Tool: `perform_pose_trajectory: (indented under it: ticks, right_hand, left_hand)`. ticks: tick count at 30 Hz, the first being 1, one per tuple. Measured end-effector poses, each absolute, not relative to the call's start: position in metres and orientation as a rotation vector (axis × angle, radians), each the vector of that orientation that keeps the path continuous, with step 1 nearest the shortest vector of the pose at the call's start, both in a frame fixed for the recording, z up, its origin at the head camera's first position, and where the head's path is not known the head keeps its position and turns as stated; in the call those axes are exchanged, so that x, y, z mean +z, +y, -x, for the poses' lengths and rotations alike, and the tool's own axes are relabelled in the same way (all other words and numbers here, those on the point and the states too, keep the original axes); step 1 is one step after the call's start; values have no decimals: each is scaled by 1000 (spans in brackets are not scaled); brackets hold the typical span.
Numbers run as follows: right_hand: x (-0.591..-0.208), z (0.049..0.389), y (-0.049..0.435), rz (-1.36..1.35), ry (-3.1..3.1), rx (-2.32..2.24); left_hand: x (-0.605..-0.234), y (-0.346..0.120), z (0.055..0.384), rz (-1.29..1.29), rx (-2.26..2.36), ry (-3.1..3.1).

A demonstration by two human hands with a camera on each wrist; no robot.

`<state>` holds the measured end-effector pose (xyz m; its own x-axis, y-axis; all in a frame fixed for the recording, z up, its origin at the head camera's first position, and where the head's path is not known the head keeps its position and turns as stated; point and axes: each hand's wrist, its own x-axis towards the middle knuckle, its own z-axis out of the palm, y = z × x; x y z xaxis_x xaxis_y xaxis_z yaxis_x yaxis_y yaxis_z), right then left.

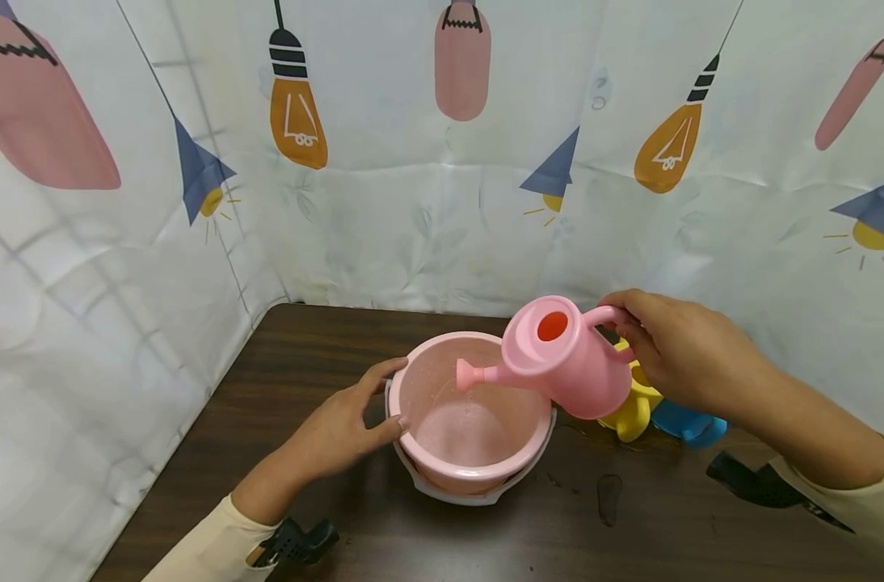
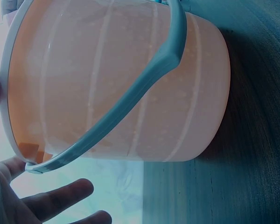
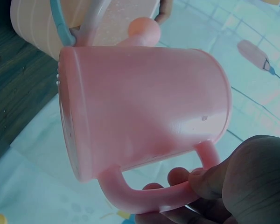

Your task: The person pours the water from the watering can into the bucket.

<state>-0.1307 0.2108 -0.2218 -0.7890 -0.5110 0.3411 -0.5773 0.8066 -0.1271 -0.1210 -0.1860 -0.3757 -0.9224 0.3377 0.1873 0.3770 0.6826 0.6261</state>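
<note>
My right hand (image 1: pixel 675 347) grips the handle of a pink watering can (image 1: pixel 569 360), fingers and thumb wrapped round it in the right wrist view. The can is tilted, its spout (image 1: pixel 474 374) over the mouth of a pale pink bucket (image 1: pixel 471 470). Thin streaks of water show under the spout head, inside the bucket. My left hand (image 1: pixel 340 424) rests thumb and index finger on the bucket's left rim, the other fingers stretched out alongside it in the left wrist view. The bucket's light handle (image 2: pixel 126 109) hangs down its outer side.
Behind the pink can, a yellow watering can (image 1: pixel 633 412) and a blue plastic one (image 1: pixel 692 424) stand on the dark wooden table (image 1: pixel 326 339), partly hidden. Wet marks (image 1: pixel 609 497) lie on the table right of the bucket. A patterned white curtain (image 1: pixel 384 226) borders the back and left.
</note>
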Motion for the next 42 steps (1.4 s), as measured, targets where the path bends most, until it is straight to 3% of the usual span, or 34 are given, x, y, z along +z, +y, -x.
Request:
perform_pose_trajectory:
  ticks: [42]
  right_hand:
    - [-222,130,211,-840,-2685,317]
  left_hand:
    - [-375,-186,120,598,-1084,-2851]
